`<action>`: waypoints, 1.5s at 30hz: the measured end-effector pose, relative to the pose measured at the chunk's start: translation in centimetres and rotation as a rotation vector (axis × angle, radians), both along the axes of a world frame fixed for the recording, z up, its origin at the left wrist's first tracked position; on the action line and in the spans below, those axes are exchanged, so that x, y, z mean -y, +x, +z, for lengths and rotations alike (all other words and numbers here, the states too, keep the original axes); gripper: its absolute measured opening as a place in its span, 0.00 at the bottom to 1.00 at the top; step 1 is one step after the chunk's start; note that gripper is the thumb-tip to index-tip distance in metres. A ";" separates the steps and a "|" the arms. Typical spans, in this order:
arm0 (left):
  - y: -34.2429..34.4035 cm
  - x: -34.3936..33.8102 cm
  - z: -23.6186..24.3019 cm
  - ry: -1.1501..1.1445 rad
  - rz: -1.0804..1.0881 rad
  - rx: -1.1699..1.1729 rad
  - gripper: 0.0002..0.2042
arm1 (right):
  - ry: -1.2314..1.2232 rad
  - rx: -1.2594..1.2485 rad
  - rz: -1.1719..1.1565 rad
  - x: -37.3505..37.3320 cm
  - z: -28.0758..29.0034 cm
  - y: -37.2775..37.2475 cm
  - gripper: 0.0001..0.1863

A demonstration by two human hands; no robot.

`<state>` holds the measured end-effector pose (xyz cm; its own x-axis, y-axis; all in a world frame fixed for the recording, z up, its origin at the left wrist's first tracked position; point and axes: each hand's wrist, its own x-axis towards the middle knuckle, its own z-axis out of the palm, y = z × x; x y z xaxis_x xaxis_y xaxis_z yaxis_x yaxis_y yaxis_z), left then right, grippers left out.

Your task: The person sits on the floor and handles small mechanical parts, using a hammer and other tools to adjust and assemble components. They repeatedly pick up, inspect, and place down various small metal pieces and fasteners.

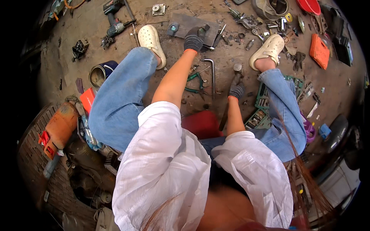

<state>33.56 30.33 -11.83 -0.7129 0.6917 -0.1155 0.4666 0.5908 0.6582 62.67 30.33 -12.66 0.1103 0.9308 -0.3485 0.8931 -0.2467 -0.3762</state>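
My left hand (193, 41), in a dark grey knit glove with an orange cuff, is over a flat dark metal plate (190, 22) on the floor. Its fingers are closed at a small dark block (206, 27); the grip itself is partly hidden. A square piece with a round, shiny centre (173, 28) lies at the plate's left end. In my right hand (236, 91), gloved alike, is a hammer (237, 69), held by the handle with its head pointing away from me. Between my hands lie an L-shaped bar wrench (213, 77) and green-handled pliers (199, 81).
A cordless drill (115, 25) and a flanged metal part (158, 9) lie far left. Green socket cases (259, 118) sit by my right leg, an orange case (319, 52) farther right. An open can (97, 76) stands left. Small parts litter the floor.
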 end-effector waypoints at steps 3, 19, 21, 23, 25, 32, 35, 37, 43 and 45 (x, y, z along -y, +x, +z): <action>-1.8 0.7 -0.3 -0.043 0.070 0.106 0.16 | -0.274 -0.093 0.085 -1.9 3.1 -1.8 0.32; -1.0 9.2 3.2 -0.064 0.521 0.173 0.15 | -0.352 -1.249 0.324 -5.9 13.3 -17.6 0.15; 1.1 9.9 2.7 -0.068 0.605 0.229 0.14 | -0.177 -1.162 0.387 -6.0 9.1 -18.2 0.16; 2.9 10.4 3.5 -0.060 0.640 0.270 0.13 | 0.061 -0.780 0.553 -5.4 7.4 -19.0 0.19; 3.9 9.9 4.8 -0.058 0.620 0.276 0.13 | 0.265 -0.297 0.622 -5.1 4.5 -19.3 0.26; 3.6 10.3 1.5 -0.091 0.616 0.245 0.14 | 0.169 -0.142 0.817 -8.7 1.3 -17.8 0.22; 3.1 11.3 2.4 -0.057 0.642 0.326 0.13 | 0.362 -0.272 0.995 -8.0 8.9 -19.1 0.18; 3.8 12.2 1.5 -0.048 0.645 0.278 0.12 | 0.420 -0.183 1.052 -9.0 13.2 -20.5 0.17; 4.2 11.8 2.6 -0.038 0.677 0.288 0.12 | 0.294 -0.870 0.579 -6.2 12.8 -21.5 0.23; 3.7 11.8 2.0 -0.105 0.647 0.229 0.12 | 0.214 -0.210 0.734 -5.3 8.7 -21.8 0.24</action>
<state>37.30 18.49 -9.79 -0.9279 0.1129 -0.3553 -0.1446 0.7693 0.6223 40.91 35.67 -3.96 -0.6061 0.7892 -0.0996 0.7046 0.4745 -0.5277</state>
